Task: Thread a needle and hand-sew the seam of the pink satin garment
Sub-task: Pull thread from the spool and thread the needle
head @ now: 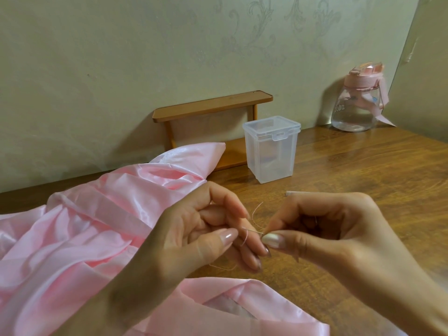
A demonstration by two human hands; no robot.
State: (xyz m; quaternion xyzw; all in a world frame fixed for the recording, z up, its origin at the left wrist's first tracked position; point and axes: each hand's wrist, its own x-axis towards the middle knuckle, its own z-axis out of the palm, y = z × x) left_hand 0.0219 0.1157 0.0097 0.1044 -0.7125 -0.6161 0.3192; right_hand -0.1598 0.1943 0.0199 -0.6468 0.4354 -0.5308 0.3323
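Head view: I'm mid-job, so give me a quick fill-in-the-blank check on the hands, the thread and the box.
1. The right hand pinches the ____ between thumb and forefinger.
2. The left hand holds a strand of pink ____.
3. The clear box on the table has its lid ____.
4. The water bottle stands to the box's ____.
Missing words: needle; thread; closed; right.

Pink satin garment [80,226], pale pink thread [254,210], brown woodgrain table [363,178]
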